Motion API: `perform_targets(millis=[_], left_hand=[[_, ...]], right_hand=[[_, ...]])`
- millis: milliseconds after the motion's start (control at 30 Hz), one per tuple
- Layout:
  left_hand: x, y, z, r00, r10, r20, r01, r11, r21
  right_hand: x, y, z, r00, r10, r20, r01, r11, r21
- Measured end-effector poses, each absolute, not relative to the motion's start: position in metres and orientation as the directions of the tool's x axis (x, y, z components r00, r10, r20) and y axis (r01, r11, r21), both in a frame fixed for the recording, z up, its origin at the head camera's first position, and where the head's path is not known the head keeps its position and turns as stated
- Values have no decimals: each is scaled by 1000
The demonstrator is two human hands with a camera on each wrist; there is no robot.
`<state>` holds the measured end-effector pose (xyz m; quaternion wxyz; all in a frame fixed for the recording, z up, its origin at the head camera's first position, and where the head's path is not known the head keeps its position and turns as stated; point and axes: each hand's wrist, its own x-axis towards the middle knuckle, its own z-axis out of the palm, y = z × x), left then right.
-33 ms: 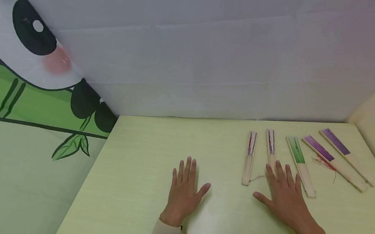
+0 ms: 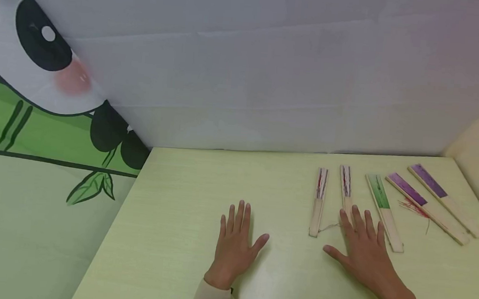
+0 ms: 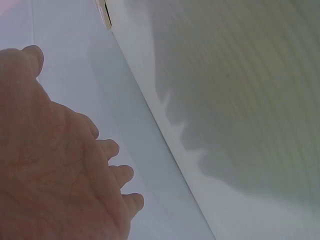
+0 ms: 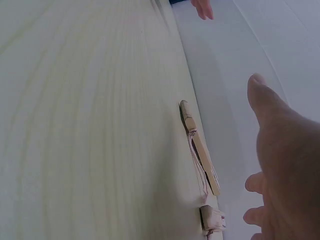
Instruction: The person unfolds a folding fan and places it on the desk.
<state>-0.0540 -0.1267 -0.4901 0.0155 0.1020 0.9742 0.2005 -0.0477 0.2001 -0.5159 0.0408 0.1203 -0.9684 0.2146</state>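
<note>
My left hand [image 2: 235, 250] hovers palm down above the bare left part of the table, fingers straight and thumb spread, holding nothing. My right hand [image 2: 363, 258] is spread likewise, its fingertips over the lower end of a folded fan with a purple streaked top [image 2: 346, 181], partly hiding it. Left of it lies a red-and-purple streaked folded fan [image 2: 319, 200]. A green-topped folded fan [image 2: 384, 212] lies beside the right fingers. In the right wrist view, the right hand [image 4: 287, 160] is apart from the table, with a folded fan [image 4: 200, 150] below.
Farther right lie a bright purple folded fan [image 2: 409, 188] with a red tassel [image 2: 414, 208] and a darker purple folded fan [image 2: 435, 186]. A grey-white wall sheet [image 2: 244, 89] stands behind the pale table [image 2: 168, 200]. A printed panel [image 2: 97, 241] borders the left.
</note>
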Motion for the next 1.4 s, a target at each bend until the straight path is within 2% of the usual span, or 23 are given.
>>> perform_targets(millis=[267, 500, 633, 733, 1033, 1233, 1400], left_hand=[[-57, -121, -487, -975, 222, 9, 201, 866, 458], [-60, -105, -482, -975, 219, 23, 180, 733, 656], [-63, -94, -482, -977, 207, -55, 81, 596, 799], [-64, -84, -484, -976, 195, -97, 18, 516, 856], [-70, -59, -484, -986, 158, -54, 12, 394, 919], [-71, -48, -483, -989, 127, -74, -24, 359, 933], [-72, -43, -481, -990, 122, -76, -31, 338, 941]], right_hand=[[-50, 188, -508, -966, -177, 190, -249, 840, -482], [-65, 166, -501, -960, -53, 276, -208, 793, -572], [-76, 157, -499, -976, 20, 219, -126, 765, -631], [-83, 152, -498, -986, 55, 155, -62, 750, -658], [-102, 141, -504, -992, 119, 48, 56, 740, -671], [-109, 131, -509, -986, 147, 82, 56, 747, -663], [-110, 123, -510, -982, 164, 99, 46, 705, -708]])
